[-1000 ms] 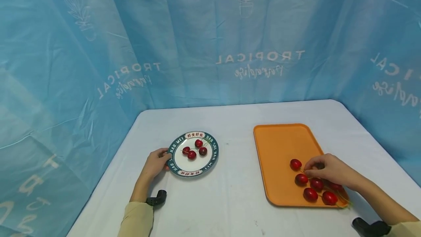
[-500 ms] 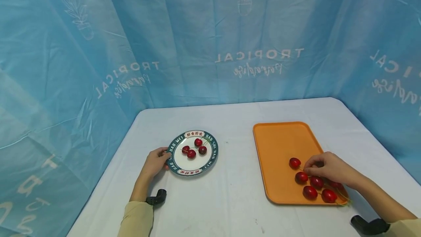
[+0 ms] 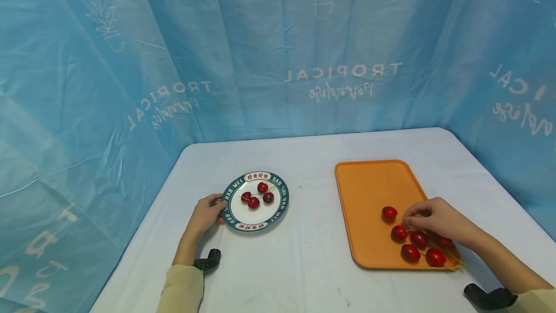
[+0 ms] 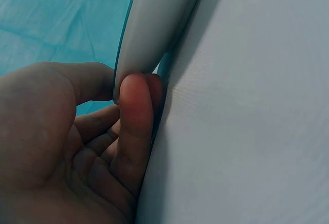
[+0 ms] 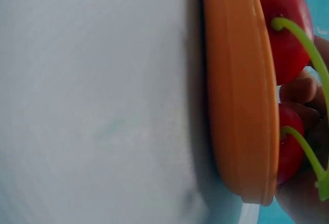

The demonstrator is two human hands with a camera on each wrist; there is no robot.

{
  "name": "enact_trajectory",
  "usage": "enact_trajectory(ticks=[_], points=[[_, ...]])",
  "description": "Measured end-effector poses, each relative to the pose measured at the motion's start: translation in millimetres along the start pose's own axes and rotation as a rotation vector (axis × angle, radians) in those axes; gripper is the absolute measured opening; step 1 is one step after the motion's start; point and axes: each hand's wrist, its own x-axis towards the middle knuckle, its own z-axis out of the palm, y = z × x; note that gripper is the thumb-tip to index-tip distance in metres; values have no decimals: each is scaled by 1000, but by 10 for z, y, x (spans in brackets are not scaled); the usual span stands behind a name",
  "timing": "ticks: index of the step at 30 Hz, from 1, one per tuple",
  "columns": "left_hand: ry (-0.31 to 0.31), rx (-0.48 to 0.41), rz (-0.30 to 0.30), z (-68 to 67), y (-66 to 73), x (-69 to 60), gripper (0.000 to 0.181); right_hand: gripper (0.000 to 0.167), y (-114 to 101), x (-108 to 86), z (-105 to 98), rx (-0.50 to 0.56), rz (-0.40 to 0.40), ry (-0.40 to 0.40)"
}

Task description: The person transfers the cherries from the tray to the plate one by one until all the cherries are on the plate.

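Blue cloth (image 3: pixel 260 47) with reversed white lettering hangs behind a white surface (image 3: pixel 312 206). At left, the left hand (image 3: pixel 205 214) grasps the left rim of a plate (image 3: pixel 254 217), thumb above and fingers beneath (left wrist view). Four cherries (image 3: pixel 254 203) lie on the plate's white centre, within its dark green lettered border. Farther right, well apart from the plate, an orange tray (image 3: pixel 369 197) lies on the surface. Six cherries (image 3: pixel 410 253) are visible toward its near right corner, some with green stems. Over this group is the right hand (image 3: pixel 438 220), fingers bent, tips near the fruit; whether it pinches a cherry or stem cannot be told.
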Motion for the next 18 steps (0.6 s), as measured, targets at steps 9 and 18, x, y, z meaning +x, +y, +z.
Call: enact_trajectory(ticks=[9,18], points=[[2,-3,-7,-4,11,5,46,27,-105,33,-64,-34,6,62],[-7,2,-21,-12,2,-3,46,26,-202,66,-90,-92,-21,135]])
